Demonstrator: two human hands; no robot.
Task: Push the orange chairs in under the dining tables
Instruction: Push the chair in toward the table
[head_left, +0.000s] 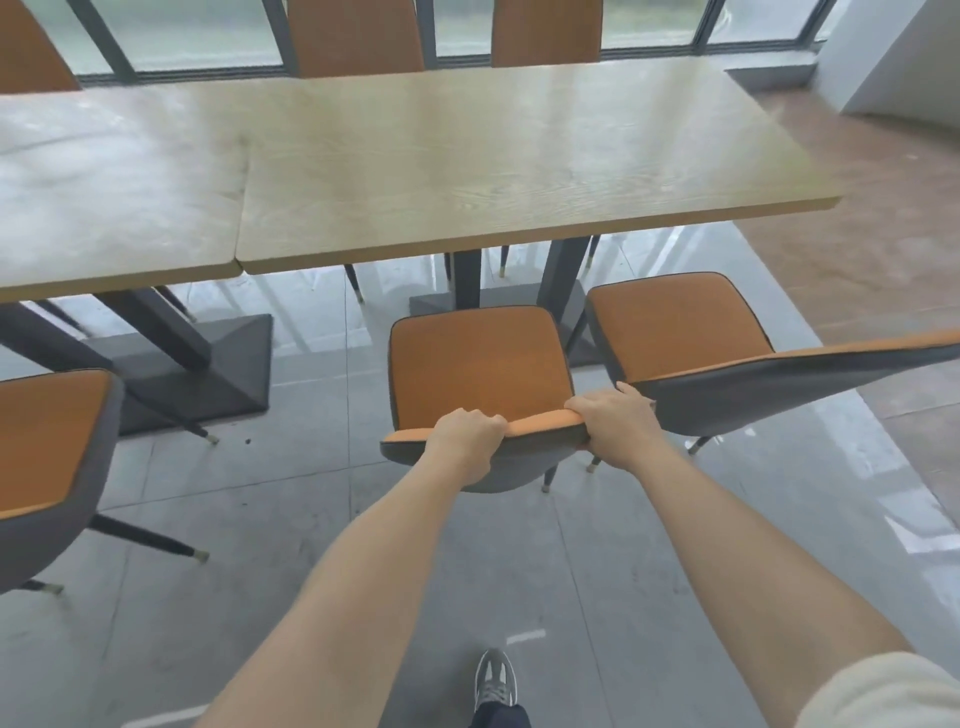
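Note:
An orange chair (478, 364) with a grey shell stands in front of me, its seat a short way out from the near edge of the wooden dining table (493, 171). My left hand (465, 439) grips the top of its backrest on the left. My right hand (615, 423) grips the same backrest top on the right. Another orange chair (675, 322) stands just to the right, also out from the table. A third orange chair (47, 431) stands at the left, by the second table (104, 192).
Orange chair backs (358, 36) line the far side of the tables along the window. Dark pedestal bases (208, 369) stand under the tables. The floor is glossy grey tile, with wood flooring (857, 208) at the right. My shoe (496, 680) shows at the bottom.

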